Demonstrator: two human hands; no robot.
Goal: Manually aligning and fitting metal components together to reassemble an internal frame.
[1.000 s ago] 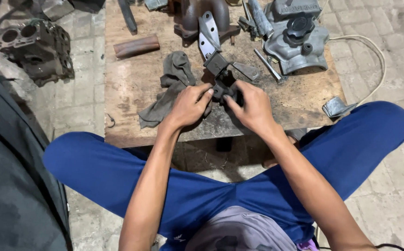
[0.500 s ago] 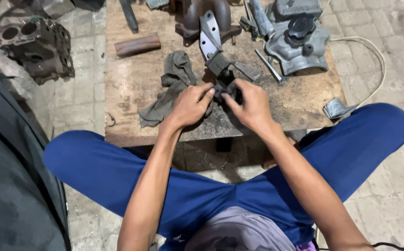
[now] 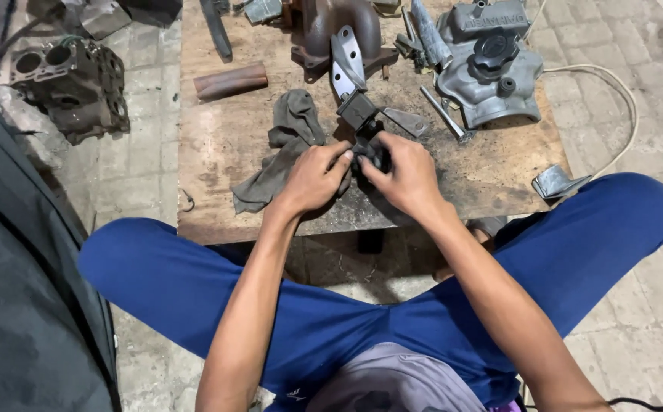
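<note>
**Technician A:** Head view. Report the position of the workpiece.

**Technician B:** A small dark metal part [image 3: 367, 152] sits at the near middle of the wooden board [image 3: 217, 145], which serves as a low bench. Both hands close on it from opposite sides. The left hand [image 3: 314, 177] has its fingers curled against the part's left face. The right hand [image 3: 406, 174] pinches the right face between thumb and fingers. The part is thus gripped from two sides, which likely keeps it from turning or slipping on the oily surface.

**Technician A:** Is the part lifted?

**Technician B:** Cannot tell. The fingers cover its underside.

**Technician A:** Adjacent items?

**Technician B:** A grey rag [image 3: 285, 145] lies just beside the left hand, partly under it, within reach for wiping. A bracket with a black block [image 3: 356, 107] stands just beyond the fingertips. A grey cast cover with a black cap [image 3: 491, 65] lies at the far right of the board. A rusty cylinder [image 3: 231, 80] lies at the far left of the board, well apart from the hands. A curved manifold piece [image 3: 343, 27] lies at the far edge.

**Technician A:** Off the board?

**Technician B:** An engine block [image 3: 68, 88] rests on the paved floor to the left. The person sits with blue-trousered legs [image 3: 194, 290] spread around the near edge, bringing the work close to the body.
</note>
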